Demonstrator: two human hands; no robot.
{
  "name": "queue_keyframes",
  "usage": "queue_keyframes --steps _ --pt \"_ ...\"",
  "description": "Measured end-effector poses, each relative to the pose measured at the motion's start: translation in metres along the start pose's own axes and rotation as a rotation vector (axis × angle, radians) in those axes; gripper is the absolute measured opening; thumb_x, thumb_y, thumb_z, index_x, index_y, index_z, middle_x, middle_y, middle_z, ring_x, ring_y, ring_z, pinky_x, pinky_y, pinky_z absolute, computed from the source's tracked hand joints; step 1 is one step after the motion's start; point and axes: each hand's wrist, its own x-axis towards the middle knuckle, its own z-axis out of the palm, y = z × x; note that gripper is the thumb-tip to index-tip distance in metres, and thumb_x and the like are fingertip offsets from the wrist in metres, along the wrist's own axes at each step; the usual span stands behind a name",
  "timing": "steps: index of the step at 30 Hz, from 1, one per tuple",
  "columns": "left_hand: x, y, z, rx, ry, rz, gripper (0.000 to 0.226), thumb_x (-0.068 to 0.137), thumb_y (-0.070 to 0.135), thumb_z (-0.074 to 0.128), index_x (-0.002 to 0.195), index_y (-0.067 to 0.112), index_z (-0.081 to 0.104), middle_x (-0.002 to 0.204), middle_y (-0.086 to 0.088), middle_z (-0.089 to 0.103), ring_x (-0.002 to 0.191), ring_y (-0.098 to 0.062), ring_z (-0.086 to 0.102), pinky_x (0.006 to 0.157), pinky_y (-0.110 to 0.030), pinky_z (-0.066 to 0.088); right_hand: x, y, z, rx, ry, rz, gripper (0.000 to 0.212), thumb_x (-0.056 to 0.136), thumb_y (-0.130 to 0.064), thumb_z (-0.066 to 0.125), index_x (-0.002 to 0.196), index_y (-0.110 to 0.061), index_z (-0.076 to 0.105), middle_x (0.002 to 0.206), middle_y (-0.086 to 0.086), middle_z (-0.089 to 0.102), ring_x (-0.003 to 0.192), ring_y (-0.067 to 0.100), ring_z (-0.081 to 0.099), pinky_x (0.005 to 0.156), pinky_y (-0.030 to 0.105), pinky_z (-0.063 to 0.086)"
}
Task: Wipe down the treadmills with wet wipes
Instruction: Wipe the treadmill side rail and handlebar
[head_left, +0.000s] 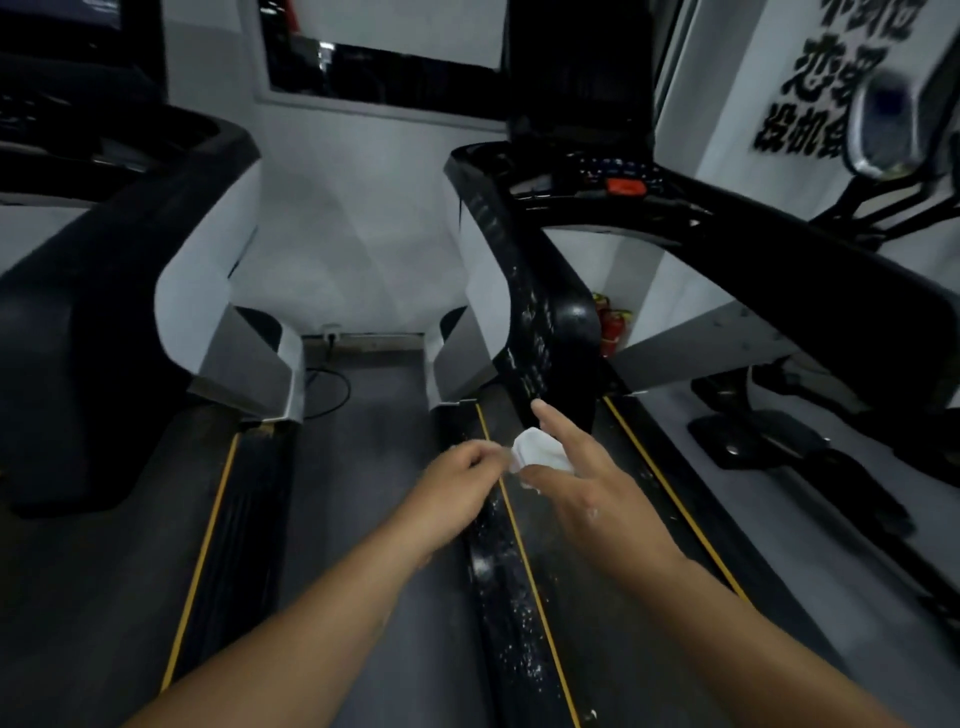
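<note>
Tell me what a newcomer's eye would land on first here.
The white wipe stands out first, pinched between the left hand and right hand, low in the centre against the dark surroundings. Next comes the black treadmill rail, flecked with white specks, rising just beyond the hands. A red button sits above it, right of centre.

The room was dim and bluish, the black treadmill (545, 291) nearly swallowed by shadow. Motion blur smeared the wall lettering (826, 78) at upper right, and wide-angle distortion bent the edges. Faint glare caught the wet handrail (530, 332).
</note>
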Motion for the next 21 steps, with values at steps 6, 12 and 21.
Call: queue_keyframes --steps 6,12,21 --pt "0.076 0.012 -0.014 -0.210 -0.065 0.058 0.022 0.097 0.034 0.065 0.096 0.014 0.074 0.101 -0.004 0.076 0.093 -0.007 0.065 0.086 -0.020 0.046 0.062 0.050 0.003 -0.052 -0.013 0.007 0.049 0.100 -0.016 0.058 0.136 -0.048 0.050 0.163 -0.031 0.004 0.151 0.002 0.014 0.110 0.037 0.043" --pt "0.143 0.005 -0.018 -0.450 0.011 0.072 0.022 0.095 0.016 0.065 0.073 0.018 0.064 0.076 -0.006 0.065 0.077 -0.015 0.058 0.083 -0.037 0.045 0.113 0.088 0.005 -0.131 0.004 0.064 0.064 0.096 -0.002 0.056 0.141 -0.044 0.039 0.166 -0.016 0.006 0.144 0.013 0.032 0.092 0.039 0.056" --pt "0.197 -0.008 -0.025 -0.643 -0.010 0.091 0.011 0.086 0.018 0.062 0.086 0.028 0.057 0.083 -0.002 0.059 0.080 -0.018 0.051 0.077 -0.038 0.040 0.180 0.107 -0.023 -0.183 -0.204 0.433 0.059 0.097 -0.019 0.063 0.149 -0.030 0.038 0.127 -0.002 0.060 0.105 0.017 0.062 0.080 0.026 0.051"
